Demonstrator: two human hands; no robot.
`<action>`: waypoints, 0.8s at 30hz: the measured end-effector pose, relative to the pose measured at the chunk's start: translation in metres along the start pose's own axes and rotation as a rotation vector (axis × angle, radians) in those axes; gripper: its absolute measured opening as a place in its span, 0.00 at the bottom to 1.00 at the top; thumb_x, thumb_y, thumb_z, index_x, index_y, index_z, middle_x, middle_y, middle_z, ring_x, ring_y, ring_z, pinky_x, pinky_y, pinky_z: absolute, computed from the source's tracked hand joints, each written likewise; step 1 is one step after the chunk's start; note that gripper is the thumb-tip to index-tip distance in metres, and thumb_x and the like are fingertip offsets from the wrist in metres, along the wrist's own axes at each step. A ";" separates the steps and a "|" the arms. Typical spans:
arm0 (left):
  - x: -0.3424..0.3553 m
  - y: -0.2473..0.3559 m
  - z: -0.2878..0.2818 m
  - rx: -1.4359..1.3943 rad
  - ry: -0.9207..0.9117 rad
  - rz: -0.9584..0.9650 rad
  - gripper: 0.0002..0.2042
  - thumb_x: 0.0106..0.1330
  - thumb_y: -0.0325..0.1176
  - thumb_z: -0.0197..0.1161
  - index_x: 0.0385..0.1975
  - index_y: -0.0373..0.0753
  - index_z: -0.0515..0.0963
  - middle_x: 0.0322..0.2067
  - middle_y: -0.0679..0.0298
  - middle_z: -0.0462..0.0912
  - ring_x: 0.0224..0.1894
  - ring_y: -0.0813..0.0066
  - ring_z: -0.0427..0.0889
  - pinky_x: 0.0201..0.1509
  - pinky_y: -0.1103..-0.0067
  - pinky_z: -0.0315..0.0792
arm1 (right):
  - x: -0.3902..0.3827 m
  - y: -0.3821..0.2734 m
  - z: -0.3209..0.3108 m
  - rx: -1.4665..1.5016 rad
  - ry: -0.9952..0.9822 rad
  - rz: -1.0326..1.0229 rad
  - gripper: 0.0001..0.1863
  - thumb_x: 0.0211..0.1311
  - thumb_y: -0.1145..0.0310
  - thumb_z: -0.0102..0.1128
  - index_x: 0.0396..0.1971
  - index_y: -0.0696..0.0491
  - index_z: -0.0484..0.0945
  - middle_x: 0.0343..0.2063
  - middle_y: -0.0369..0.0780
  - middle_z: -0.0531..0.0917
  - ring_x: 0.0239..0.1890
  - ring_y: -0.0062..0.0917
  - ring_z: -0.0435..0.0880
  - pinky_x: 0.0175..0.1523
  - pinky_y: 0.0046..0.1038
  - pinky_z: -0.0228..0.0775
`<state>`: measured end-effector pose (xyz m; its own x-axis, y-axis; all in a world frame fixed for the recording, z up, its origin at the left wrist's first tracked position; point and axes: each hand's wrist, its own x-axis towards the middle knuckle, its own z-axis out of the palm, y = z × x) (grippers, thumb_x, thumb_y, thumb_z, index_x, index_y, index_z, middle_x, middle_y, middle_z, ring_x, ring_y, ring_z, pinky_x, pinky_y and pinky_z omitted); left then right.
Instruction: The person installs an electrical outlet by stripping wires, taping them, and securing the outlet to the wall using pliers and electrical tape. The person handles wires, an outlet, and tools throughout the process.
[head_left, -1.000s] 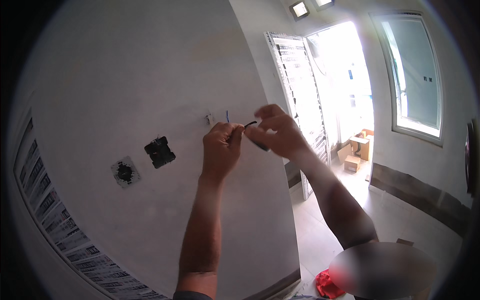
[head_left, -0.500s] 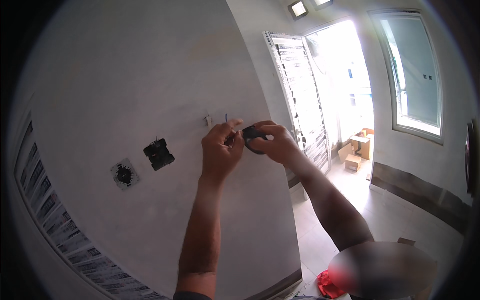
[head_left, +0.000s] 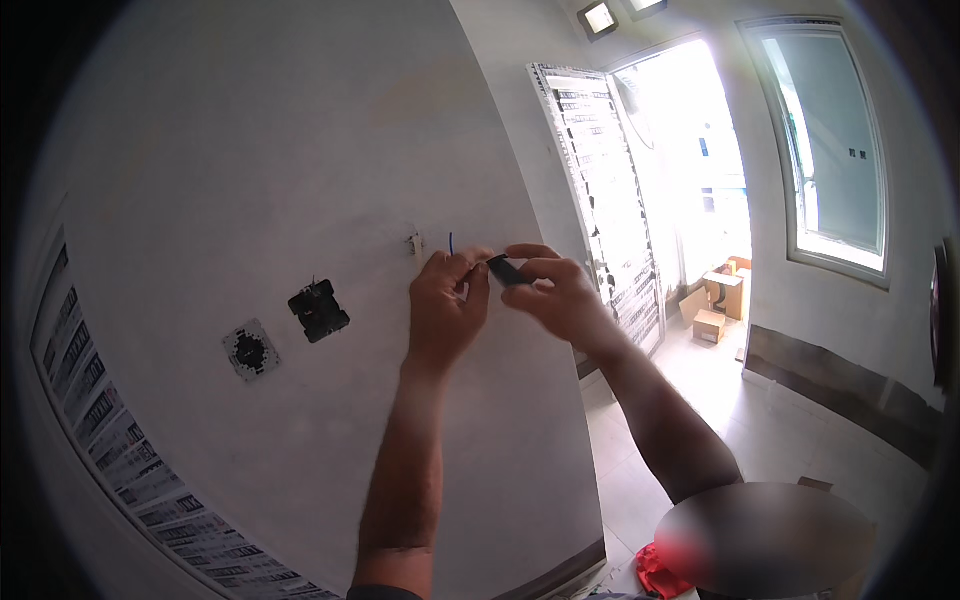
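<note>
Both hands are raised close together in front of the white wall [head_left: 250,150]. My right hand [head_left: 560,295] grips what looks like a roll of black electrical tape [head_left: 509,271], now turned nearly edge-on. Right beside it, my left hand [head_left: 446,296] is closed in a pinch, thumb against fingers. A thin blue wire [head_left: 451,242] sticks up just behind the left fingers. What that pinch holds is hidden. Just left of the wire, a small pale fitting or wire bundle [head_left: 416,242] comes out of the wall.
To the left, a black square wall box [head_left: 319,310] and a grey frame with a dark centre [head_left: 252,350] are on the wall. A film-covered door [head_left: 600,170] stands open at right. Cardboard boxes [head_left: 710,325] lie near the doorway. Something red [head_left: 660,572] shows at lower right.
My right hand has turned the black roll from a rounder view to nearly edge-on. The left hand stays pinched, shifted very slightly right.
</note>
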<state>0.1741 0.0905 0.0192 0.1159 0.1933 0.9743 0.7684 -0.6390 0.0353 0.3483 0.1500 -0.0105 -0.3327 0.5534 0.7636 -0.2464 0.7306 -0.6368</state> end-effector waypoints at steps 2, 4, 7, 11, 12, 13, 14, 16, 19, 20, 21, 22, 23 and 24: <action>0.000 -0.005 0.001 0.080 -0.019 0.091 0.04 0.67 0.25 0.66 0.38 0.37 0.85 0.28 0.64 0.80 0.26 0.78 0.76 0.29 0.78 0.70 | 0.000 -0.012 -0.003 0.452 -0.029 0.097 0.25 0.61 0.62 0.66 0.51 0.65 0.82 0.51 0.45 0.84 0.53 0.30 0.84 0.58 0.30 0.76; 0.001 0.000 0.001 0.084 -0.048 0.020 0.05 0.65 0.24 0.66 0.38 0.37 0.85 0.29 0.61 0.81 0.27 0.73 0.78 0.31 0.75 0.73 | 0.005 -0.019 0.004 0.885 0.040 0.153 0.24 0.66 0.60 0.64 0.51 0.66 0.82 0.53 0.44 0.84 0.54 0.30 0.83 0.58 0.30 0.74; 0.001 0.007 0.003 0.075 -0.063 0.000 0.05 0.66 0.24 0.66 0.39 0.37 0.85 0.29 0.62 0.80 0.27 0.74 0.77 0.31 0.76 0.72 | 0.013 -0.001 -0.008 0.491 -0.004 0.038 0.21 0.66 0.61 0.65 0.48 0.64 0.84 0.53 0.43 0.84 0.53 0.28 0.84 0.57 0.29 0.75; -0.002 0.000 0.003 0.043 -0.028 -0.010 0.03 0.68 0.25 0.67 0.38 0.37 0.85 0.28 0.63 0.80 0.27 0.75 0.77 0.31 0.77 0.71 | 0.006 0.010 0.008 -0.377 0.151 -0.036 0.25 0.57 0.60 0.70 0.54 0.57 0.85 0.52 0.47 0.84 0.51 0.33 0.85 0.56 0.33 0.76; -0.004 -0.003 0.004 0.022 -0.019 -0.017 0.03 0.68 0.26 0.67 0.38 0.37 0.85 0.29 0.62 0.80 0.28 0.75 0.78 0.31 0.77 0.70 | 0.003 0.010 0.004 -0.252 0.100 0.011 0.25 0.58 0.60 0.70 0.53 0.57 0.85 0.52 0.47 0.84 0.50 0.32 0.85 0.56 0.33 0.76; -0.004 -0.003 0.006 -0.004 -0.014 -0.026 0.02 0.68 0.27 0.67 0.37 0.37 0.85 0.29 0.62 0.81 0.28 0.75 0.78 0.31 0.76 0.70 | -0.004 -0.004 -0.002 -0.130 0.053 0.063 0.24 0.58 0.60 0.69 0.53 0.57 0.85 0.52 0.46 0.84 0.50 0.32 0.85 0.56 0.32 0.76; -0.005 -0.003 0.007 -0.030 -0.009 -0.035 0.02 0.69 0.27 0.68 0.37 0.37 0.84 0.29 0.62 0.81 0.28 0.75 0.78 0.30 0.76 0.70 | -0.005 -0.008 -0.004 0.040 0.024 0.086 0.24 0.59 0.60 0.69 0.52 0.57 0.85 0.52 0.46 0.84 0.50 0.31 0.85 0.56 0.31 0.76; 0.002 0.003 0.003 0.063 -0.033 0.032 0.02 0.67 0.26 0.67 0.35 0.36 0.83 0.28 0.61 0.80 0.29 0.71 0.78 0.33 0.74 0.73 | 0.001 -0.010 -0.006 0.431 -0.005 0.116 0.23 0.60 0.59 0.69 0.51 0.58 0.86 0.51 0.44 0.84 0.50 0.29 0.85 0.55 0.30 0.76; 0.002 0.004 0.005 0.111 -0.064 0.024 0.02 0.69 0.26 0.66 0.36 0.36 0.83 0.29 0.63 0.80 0.29 0.74 0.77 0.32 0.74 0.71 | 0.010 -0.008 -0.004 0.841 0.047 0.186 0.21 0.63 0.58 0.70 0.49 0.59 0.87 0.49 0.41 0.84 0.50 0.27 0.84 0.54 0.29 0.75; 0.001 0.002 0.005 0.114 -0.069 0.003 0.02 0.70 0.27 0.65 0.37 0.37 0.83 0.29 0.65 0.81 0.29 0.76 0.77 0.31 0.75 0.69 | 0.012 -0.008 -0.002 0.936 0.072 0.220 0.21 0.64 0.57 0.70 0.48 0.59 0.87 0.48 0.40 0.84 0.50 0.26 0.84 0.53 0.28 0.75; -0.001 0.002 0.004 0.108 -0.077 -0.009 0.02 0.70 0.27 0.65 0.37 0.37 0.83 0.29 0.65 0.80 0.29 0.76 0.77 0.32 0.75 0.70 | 0.010 -0.004 -0.003 0.820 0.029 0.160 0.21 0.63 0.57 0.70 0.48 0.58 0.87 0.48 0.41 0.84 0.50 0.27 0.84 0.54 0.29 0.76; -0.001 0.005 0.004 0.099 -0.086 -0.022 0.02 0.70 0.27 0.65 0.37 0.37 0.83 0.29 0.65 0.80 0.29 0.76 0.76 0.32 0.75 0.70 | 0.005 0.002 -0.006 0.704 -0.011 0.102 0.21 0.63 0.57 0.71 0.47 0.58 0.87 0.49 0.42 0.84 0.50 0.29 0.85 0.54 0.30 0.76; -0.001 0.007 0.004 0.090 -0.095 -0.034 0.02 0.70 0.26 0.65 0.37 0.37 0.83 0.29 0.65 0.80 0.29 0.76 0.76 0.32 0.76 0.70 | 0.003 0.008 -0.007 0.586 -0.050 0.044 0.21 0.63 0.56 0.71 0.47 0.58 0.87 0.49 0.43 0.85 0.51 0.30 0.85 0.54 0.31 0.76; 0.000 0.008 0.005 0.049 -0.085 -0.064 0.02 0.70 0.26 0.65 0.37 0.36 0.83 0.29 0.65 0.80 0.29 0.76 0.76 0.32 0.75 0.70 | 0.005 0.014 -0.005 0.306 -0.008 0.038 0.21 0.62 0.57 0.71 0.47 0.57 0.88 0.50 0.44 0.85 0.51 0.31 0.85 0.55 0.31 0.76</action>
<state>0.1838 0.0889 0.0180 0.1168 0.2966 0.9478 0.8054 -0.5867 0.0843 0.3477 0.1648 -0.0146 -0.3541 0.5742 0.7382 -0.4956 0.5542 -0.6688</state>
